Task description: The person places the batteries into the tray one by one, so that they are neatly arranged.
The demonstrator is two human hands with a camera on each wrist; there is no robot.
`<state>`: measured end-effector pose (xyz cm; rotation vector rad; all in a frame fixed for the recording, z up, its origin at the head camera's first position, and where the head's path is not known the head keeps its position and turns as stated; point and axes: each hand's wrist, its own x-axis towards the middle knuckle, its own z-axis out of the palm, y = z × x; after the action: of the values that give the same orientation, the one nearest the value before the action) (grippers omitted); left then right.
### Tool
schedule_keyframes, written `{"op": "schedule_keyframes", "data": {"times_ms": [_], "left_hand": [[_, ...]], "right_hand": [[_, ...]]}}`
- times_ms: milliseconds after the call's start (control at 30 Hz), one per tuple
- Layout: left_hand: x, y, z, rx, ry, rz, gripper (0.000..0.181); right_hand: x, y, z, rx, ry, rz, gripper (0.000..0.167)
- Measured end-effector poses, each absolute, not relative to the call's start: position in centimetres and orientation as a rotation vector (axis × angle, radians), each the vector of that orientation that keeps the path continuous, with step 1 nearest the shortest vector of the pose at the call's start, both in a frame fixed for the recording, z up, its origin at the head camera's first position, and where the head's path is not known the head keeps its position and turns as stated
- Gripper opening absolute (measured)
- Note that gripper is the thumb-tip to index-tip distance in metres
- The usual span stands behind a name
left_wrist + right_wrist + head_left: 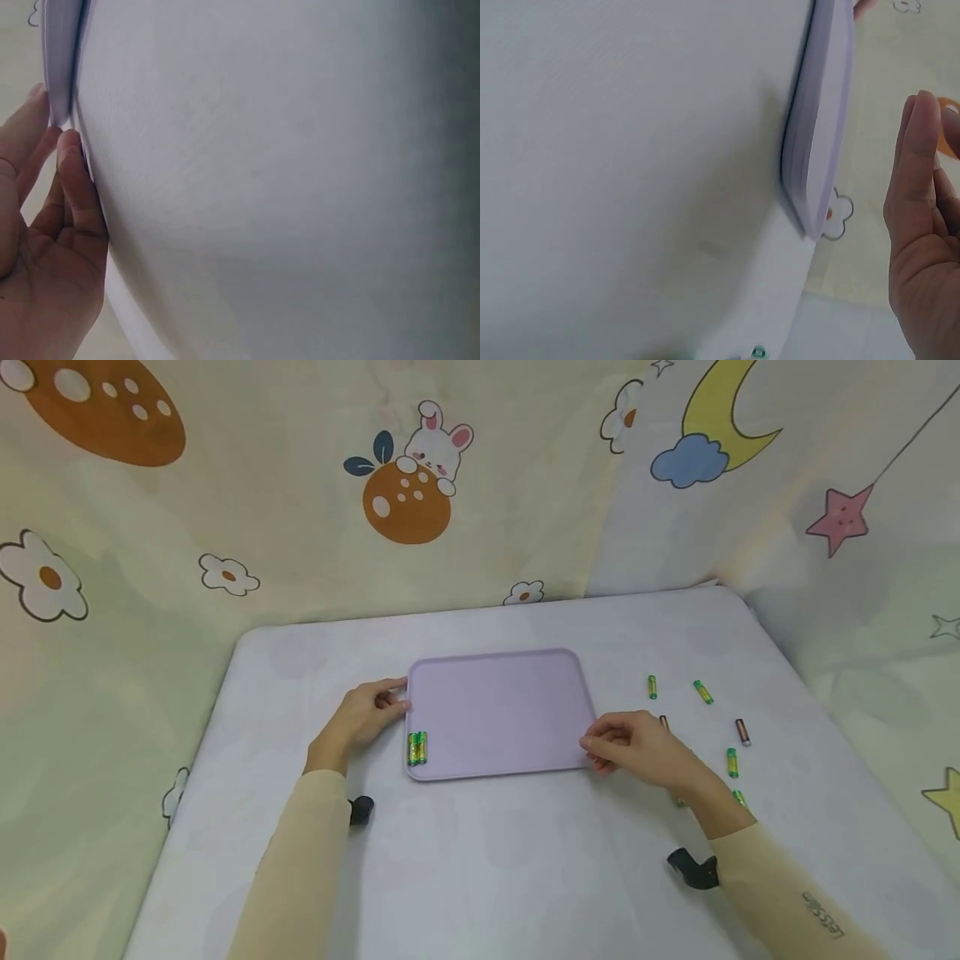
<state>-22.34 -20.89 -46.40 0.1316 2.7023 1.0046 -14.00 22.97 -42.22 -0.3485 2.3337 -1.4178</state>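
Observation:
A shallow lilac tray [495,714] lies on the table. Two green-and-yellow batteries [417,748] lie side by side in its front left corner. At the tray's left side, my left hand [363,714] touches the rim with its fingertips; the left wrist view shows its fingers [79,180] against the outer wall. Near the right front corner, my right hand [637,747] has its fingers extended and the thumb close to them. No object shows between them in the right wrist view, where the hand [926,247] appears apart from the tray wall [810,142].
Right of the tray lie several loose batteries, including a green one [652,687], another green one [732,763] and a brown one [742,732]. Some are partly hidden by my right arm. A patterned cloth [300,485] hangs behind the white-covered table [510,860].

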Motion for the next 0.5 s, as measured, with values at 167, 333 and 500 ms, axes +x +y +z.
{"op": "schedule_keyframes", "data": {"times_ms": [167, 333, 500], "left_hand": [[-22.5, -20.8, -46.2, 0.145, 2.704, 1.01, 0.055], [-22.5, -20.7, -45.8, 0.153, 2.707, 1.018, 0.056], [-22.3, -20.8, -46.2, 0.142, 2.701, 1.014, 0.055]], "right_hand": [[-13.1, 25.3, -41.8, -0.312, 2.411, -1.387, 0.03], [-12.3, 27.1, -41.4, -0.266, 2.494, -1.315, 0.029], [-11.7, 28.7, -41.8, -0.216, 2.593, -1.19, 0.027]]}}
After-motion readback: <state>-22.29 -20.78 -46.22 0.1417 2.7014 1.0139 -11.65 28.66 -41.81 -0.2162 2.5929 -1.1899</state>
